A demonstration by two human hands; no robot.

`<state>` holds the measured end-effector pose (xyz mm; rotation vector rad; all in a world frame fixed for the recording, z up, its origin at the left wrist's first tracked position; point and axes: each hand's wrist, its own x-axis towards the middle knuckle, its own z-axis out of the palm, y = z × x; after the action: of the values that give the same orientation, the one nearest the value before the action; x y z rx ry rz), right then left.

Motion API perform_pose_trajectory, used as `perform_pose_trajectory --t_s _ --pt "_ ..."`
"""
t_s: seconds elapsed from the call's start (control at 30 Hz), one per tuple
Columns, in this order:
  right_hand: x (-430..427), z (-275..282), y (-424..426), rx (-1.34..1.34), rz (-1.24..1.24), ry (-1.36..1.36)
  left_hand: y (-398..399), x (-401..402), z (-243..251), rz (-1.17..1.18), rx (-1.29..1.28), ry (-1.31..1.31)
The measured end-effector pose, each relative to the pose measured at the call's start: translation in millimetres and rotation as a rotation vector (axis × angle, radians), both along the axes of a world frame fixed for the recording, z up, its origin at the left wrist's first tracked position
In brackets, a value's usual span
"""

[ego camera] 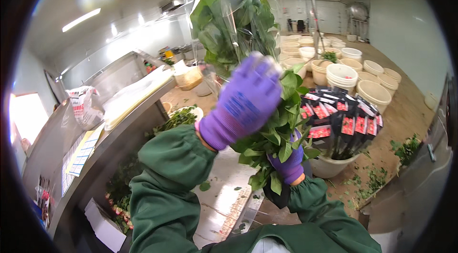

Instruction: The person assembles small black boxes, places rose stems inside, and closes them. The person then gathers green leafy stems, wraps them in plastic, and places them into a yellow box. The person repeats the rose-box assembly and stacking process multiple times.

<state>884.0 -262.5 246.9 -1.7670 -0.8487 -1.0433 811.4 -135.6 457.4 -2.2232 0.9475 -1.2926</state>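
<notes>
A bunch of leafy green stems (272,135) stands upright before me, its top inside a clear plastic sleeve (232,20). My right hand (290,160), in a purple knit glove, grips the lower part of the bunch and is partly hidden by leaves. Higher up, my left hand (247,95), gloved alike, lies across the near side of the bunch just below the sleeved leaves. Its fingers point upward with blurred tips; whether they grip anything cannot be told. The flower heads, if any, are hidden.
Left, a metal bench (139,109) bears plastic sheets (139,92), a bag (84,106) and papers (84,151). Right, a white bucket (331,167) holds black-sleeved bunches of pink-red flowers (349,124). Stacked buckets (374,93) stand beyond. Below is a worktop (222,188) with loose leaves.
</notes>
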Motion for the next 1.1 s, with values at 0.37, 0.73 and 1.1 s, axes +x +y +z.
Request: perform_pose_trajectory --t_s 0.37,0.73,1.1 --pt "-32.2 2.0 -240.6 0.162 -0.181 0.078 -193.6 -21.2 30.9 -0.363 -0.302 -0.351" --pt "-80.8 0.7 -382.4 -0.153 -0.926 -0.089 -295.3 -15.4 57.9 -0.794 -0.404 -0.418" --pt "-86.5 -40.3 -443.7 -0.086 -0.932 -0.195 -327.2 -37.5 9.9 -0.967 -0.109 -0.35"
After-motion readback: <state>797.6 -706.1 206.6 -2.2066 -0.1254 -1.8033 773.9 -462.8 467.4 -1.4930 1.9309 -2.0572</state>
